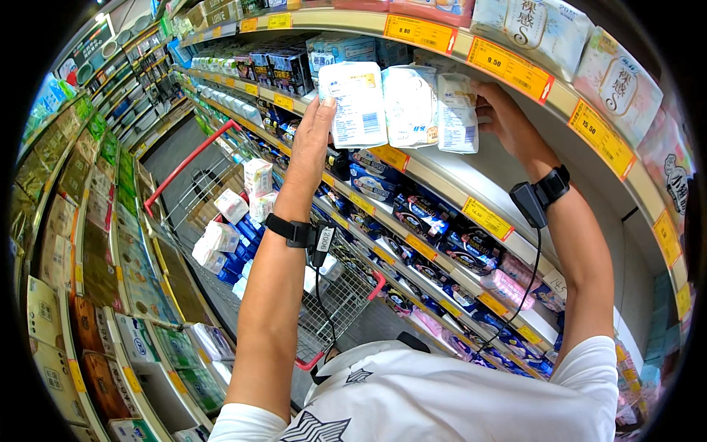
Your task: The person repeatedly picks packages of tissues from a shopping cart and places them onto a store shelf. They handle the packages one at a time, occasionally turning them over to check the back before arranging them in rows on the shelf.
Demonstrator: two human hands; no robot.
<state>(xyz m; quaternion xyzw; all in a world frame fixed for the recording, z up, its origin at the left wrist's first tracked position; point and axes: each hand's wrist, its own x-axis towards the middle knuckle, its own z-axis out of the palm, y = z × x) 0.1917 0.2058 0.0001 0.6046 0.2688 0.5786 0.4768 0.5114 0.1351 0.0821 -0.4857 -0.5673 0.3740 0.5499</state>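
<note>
Both arms reach up to a store shelf [471, 193] with orange price tags along its edge. My left hand [315, 132] presses flat against the left side of a white soft pack with a blue print [357, 103]. Two more white packs [409, 104] stand upright beside it in a row. My right hand [499, 110] is behind the rightmost white pack [457, 112], fingers on its far side. Each wrist wears a black band with a cable running down.
A wire shopping cart with red handles [243, 243] stands below my left arm, holding white and blue packs. Lower shelves carry dark blue and pink packages [412, 214]. Across the aisle at left, shelves hold green and brown boxes [88, 221].
</note>
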